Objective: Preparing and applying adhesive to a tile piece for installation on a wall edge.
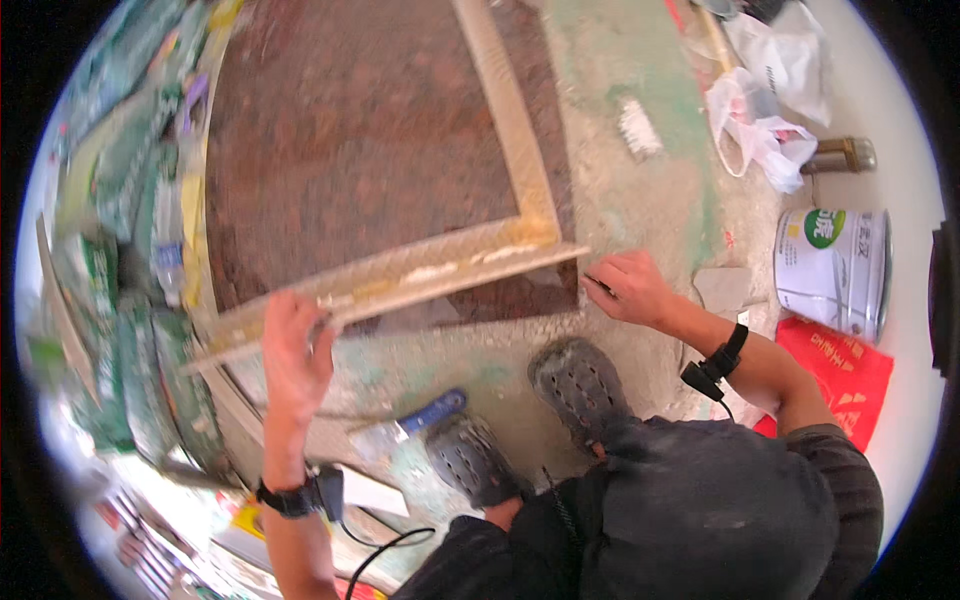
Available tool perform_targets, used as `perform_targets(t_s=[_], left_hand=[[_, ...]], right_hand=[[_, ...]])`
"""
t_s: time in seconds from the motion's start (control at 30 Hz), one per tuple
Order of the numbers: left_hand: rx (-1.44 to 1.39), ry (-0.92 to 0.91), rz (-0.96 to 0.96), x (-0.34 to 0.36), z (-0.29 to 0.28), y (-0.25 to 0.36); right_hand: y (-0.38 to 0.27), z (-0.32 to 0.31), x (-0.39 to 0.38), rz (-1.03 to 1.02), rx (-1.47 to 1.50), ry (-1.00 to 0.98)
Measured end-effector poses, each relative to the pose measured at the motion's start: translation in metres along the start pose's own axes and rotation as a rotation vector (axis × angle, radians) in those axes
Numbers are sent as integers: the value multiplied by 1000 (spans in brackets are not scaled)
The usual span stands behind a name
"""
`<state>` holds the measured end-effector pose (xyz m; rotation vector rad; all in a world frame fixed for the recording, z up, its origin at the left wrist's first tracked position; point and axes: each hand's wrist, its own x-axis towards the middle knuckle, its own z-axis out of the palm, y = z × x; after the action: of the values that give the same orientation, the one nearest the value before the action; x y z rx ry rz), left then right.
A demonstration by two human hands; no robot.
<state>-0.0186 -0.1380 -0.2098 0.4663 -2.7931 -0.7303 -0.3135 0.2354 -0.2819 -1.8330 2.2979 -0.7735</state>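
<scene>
Scraper [432, 412] beside clog [470, 458], near pale strip [450, 284]

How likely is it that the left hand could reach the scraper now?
Likely yes: the scraper lies near the left hand, nothing covering it, though that hand seems to hold the strip.

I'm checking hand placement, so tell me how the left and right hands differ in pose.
The left hand is on the pale strip; the right hand is just past the strip's right end. The left forearm runs up the picture, while the right forearm slants in from the right. Both arms wear a black band near the wrist.
</scene>
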Motion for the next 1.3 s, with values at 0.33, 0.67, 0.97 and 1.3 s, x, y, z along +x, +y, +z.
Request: perform_targets(t_s=[0.33,0.67,0.97,1.3], left_hand=[[116,-219,-42,21,-16,14],[293,-492,-93,35,-22,23],[415,-680,-71,54,-29,31],[414,-665,-148,62,-42,34]], right_hand=[[62,-20,-16,490,54,431],[65,-3,-13,704,300,563],[56,3,-7,911,536,652],[67,-1,3,888,648,626]])
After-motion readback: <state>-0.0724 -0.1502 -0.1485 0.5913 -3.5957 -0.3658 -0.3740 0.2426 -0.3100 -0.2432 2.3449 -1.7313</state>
